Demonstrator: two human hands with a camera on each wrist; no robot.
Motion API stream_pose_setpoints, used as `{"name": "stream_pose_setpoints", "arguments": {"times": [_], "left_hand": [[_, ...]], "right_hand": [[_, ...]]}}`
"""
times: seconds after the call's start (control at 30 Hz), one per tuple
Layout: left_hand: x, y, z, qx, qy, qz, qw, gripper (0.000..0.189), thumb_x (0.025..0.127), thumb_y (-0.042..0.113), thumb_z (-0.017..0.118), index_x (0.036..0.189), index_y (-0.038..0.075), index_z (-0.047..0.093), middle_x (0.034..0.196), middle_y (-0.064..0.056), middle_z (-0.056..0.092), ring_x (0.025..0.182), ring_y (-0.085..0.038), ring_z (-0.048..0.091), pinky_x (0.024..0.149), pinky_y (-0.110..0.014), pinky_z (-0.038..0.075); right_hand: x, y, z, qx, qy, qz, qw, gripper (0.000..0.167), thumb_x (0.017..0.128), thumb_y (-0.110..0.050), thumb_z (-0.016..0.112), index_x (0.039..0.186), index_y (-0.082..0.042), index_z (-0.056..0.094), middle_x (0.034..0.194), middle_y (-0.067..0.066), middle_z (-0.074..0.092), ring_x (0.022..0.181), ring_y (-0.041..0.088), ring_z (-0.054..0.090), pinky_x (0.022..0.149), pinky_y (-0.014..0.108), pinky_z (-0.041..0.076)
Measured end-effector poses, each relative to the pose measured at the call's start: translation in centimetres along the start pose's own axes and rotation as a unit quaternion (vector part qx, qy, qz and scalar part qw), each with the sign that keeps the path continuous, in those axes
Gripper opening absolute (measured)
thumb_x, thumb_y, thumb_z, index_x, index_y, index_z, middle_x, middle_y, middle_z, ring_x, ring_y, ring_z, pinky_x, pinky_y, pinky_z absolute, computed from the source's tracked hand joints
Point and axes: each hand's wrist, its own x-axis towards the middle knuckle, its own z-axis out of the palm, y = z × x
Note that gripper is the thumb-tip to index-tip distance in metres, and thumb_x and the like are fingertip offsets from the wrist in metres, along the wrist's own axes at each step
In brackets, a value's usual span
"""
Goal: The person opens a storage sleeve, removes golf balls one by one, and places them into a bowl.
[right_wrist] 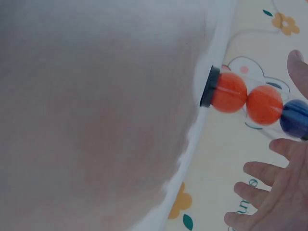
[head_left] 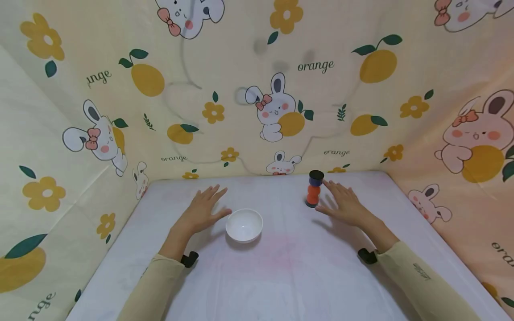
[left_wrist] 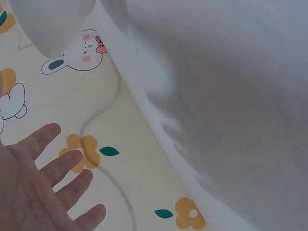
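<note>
Bowl (left_wrist: 53, 24) & clear tube (right_wrist: 255, 102) only part seen in wrist views
L wrist cam: top edge crops bowl, L edge crops L hand (left_wrist: 21, 192); R wrist cam: R edge crops R hand (right_wrist: 285, 190) & the tube's blue-ball end. Head view: can't tell if L thumb (head_left: 222, 214) touches bowl rim or if R fingertips (head_left: 327, 184) touch tube. Lettering (head_left: 420, 271) on R sleeve (head_left: 433, 296) too blurry to read. Btm edge cuts it, L sleeve (head_left: 150, 287) & near side of table (head_left: 249, 285); top edge cuts rabbit print (head_left: 186, 15) upper L of ctr; table's far edge hides lower part of small rabbit print (head_left: 282, 165). Grey shapes (head_left: 261, 46) on backdrop (head_left: 233, 62) too soft to ID
</note>
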Motion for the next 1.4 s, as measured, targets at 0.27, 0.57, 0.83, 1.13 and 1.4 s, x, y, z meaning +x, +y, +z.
{"name": "stream_pose_setpoints", "arguments": {"times": [0.27,0.57,0.83,1.13,1.4], "left_hand": [[0.6,0.7,0.3,0.002,0.004,0.012,0.9999,0.091,0.101,0.077,0.050,0.172,0.023,0.029,0.178,-0.012,0.022,0.165,-0.038,0.017,0.133,-0.061,0.004],[1.0,1.6,0.2,-0.005,0.003,0.022,0.9997,0.089,0.102,0.074,0.052,0.171,0.022,0.030,0.178,-0.012,0.021,0.165,-0.038,0.017,0.133,-0.061,0.005],[1.5,2.5,0.0,-0.006,0.004,0.023,0.9997,0.089,0.102,0.075,0.051,0.172,0.024,0.029,0.179,-0.010,0.020,0.166,-0.035,0.015,0.134,-0.059,0.005],[2.2,3.3,-0.2,-0.004,0.000,0.025,0.9997,0.089,0.102,0.075,0.050,0.172,0.026,0.026,0.180,-0.008,0.018,0.166,-0.033,0.013,0.134,-0.057,0.003],[2.5,4.2,-0.5,-0.004,0.004,0.039,0.9992,0.089,0.102,0.074,0.051,0.172,0.025,0.026,0.179,-0.008,0.019,0.166,-0.034,0.014,0.134,-0.059,0.007]], "right_hand": [[1.0,-0.4,0.5,0.022,0.020,-0.003,0.9996,0.104,0.099,-0.065,0.067,0.169,-0.002,0.022,0.170,0.033,0.026,0.157,0.055,0.020,0.129,0.070,0.008],[2.2,-1.0,0.9,0.052,0.027,0.013,0.9982,0.103,0.099,-0.058,0.073,0.166,0.006,0.026,0.166,0.035,0.033,0.152,0.057,0.032,0.122,0.074,0.028],[3.5,-1.2,1.2,0.093,0.022,0.043,0.9945,0.088,0.103,-0.040,0.074,0.163,0.008,0.031,0.162,0.036,0.041,0.149,0.056,0.038,0.120,0.072,0.033],[4.3,-1.6,1.3,0.130,0.032,0.043,0.9900,0.074,0.102,-0.033,0.076,0.156,0.005,0.042,0.157,0.032,0.050,0.146,0.055,0.043,0.119,0.072,0.035],[4.7,-2.0,1.7,0.158,0.028,0.029,0.9866,0.061,0.104,-0.026,0.074,0.149,0.003,0.045,0.145,0.033,0.059,0.135,0.053,0.056,0.112,0.069,0.046]]}}
